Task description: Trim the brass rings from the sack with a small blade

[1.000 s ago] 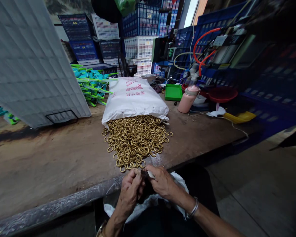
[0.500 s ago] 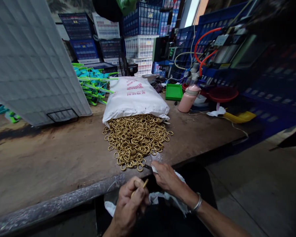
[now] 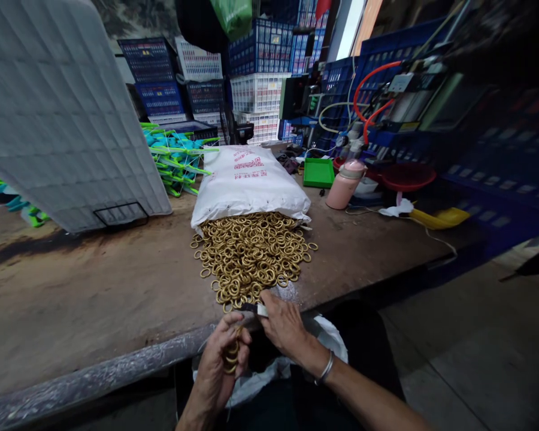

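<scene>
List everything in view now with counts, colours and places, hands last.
table: one, brown, middle
sack: one, white with red print, on table
rings: too many to count, gold, sack mouth
panel: one, grey, standing at left
plastic pieces: many, blue and green, both sides of panel
tray: one, green, right of sack
bottle: one, pink, right of tray
bowl: at least one, red, right of bottle
crates: many, blue and white, stacked behind
hoses: two, red, upper right
tool: one, dark and white, table edge
bracelet: one, silver, right wrist
left hand: one, bare, holding rings
right hand: one, bare, gripping tool

Brown table (image 3: 117,293); crates (image 3: 259,93) stacked behind; grey floor (image 3: 458,341).
</scene>
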A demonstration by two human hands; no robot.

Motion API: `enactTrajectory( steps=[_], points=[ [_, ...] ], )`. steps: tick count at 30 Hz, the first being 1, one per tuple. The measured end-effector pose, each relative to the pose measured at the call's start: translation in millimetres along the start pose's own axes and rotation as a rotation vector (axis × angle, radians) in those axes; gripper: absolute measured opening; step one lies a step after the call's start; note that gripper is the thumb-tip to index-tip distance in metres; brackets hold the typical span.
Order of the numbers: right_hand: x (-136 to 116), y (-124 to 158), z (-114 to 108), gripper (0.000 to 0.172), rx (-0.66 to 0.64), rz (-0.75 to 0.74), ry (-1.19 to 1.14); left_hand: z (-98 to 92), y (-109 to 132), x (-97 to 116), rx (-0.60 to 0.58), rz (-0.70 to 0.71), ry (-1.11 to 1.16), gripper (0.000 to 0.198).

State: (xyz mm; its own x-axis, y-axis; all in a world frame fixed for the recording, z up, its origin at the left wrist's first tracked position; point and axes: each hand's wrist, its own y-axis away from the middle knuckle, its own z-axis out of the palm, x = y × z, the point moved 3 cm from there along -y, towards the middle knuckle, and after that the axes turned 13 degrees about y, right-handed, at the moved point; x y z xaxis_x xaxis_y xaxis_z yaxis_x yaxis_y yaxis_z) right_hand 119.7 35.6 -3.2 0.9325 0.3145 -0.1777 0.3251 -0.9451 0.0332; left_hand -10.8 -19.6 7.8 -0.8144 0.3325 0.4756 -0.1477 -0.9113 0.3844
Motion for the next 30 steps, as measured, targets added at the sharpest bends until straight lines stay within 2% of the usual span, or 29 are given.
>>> enactTrajectory(
  steps=[3, 7, 11, 15, 18, 21, 25, 27, 30],
  points=[
    [0, -2, 0, 0.021, 0.013, 0.006, -0.001, -2.9, -2, -3, 0.032, -0.059, 0.073, 0.022],
    [4, -6, -4, 0.019, 0.023, 0.054, -0.117, -2.4, -8, -6, 0.073, -0.032, 0.113, 0.021],
    [8, -7, -16, 0.005, 0.084, 0.112, -0.498, 3.9, -15, -9, 0.094, 0.015, 0.055, 0.025],
    [6, -4, -22, 0.012, 0.048, 0.171, -0.881, 12.9, -20, -13, 0.086, 0.074, -0.026, 0.033],
    [2, 0, -19, 0.014, 0.004, 0.157, -1.027, 19.2, -22, -17, 0.061, 0.099, -0.089, 0.035],
    [2, 2, -17, 0.015, -0.012, 0.129, -1.052, 19.7, -26, -19, 0.084, 0.125, -0.154, 0.034],
    [7, 0, -25, 0.018, 0.001, 0.088, -0.910, 13.7, -31, -17, 0.167, 0.199, -0.394, 0.030],
    [9, -1, -31, 0.019, 0.014, 0.065, -0.836, 13.8, -31, -12, 0.177, 0.316, -0.546, 0.026],
    [9, -4, -34, 0.022, -0.003, 0.031, -0.752, 19.9, -29, -5, 0.113, 0.507, -0.695, 0.021]
  ],
)
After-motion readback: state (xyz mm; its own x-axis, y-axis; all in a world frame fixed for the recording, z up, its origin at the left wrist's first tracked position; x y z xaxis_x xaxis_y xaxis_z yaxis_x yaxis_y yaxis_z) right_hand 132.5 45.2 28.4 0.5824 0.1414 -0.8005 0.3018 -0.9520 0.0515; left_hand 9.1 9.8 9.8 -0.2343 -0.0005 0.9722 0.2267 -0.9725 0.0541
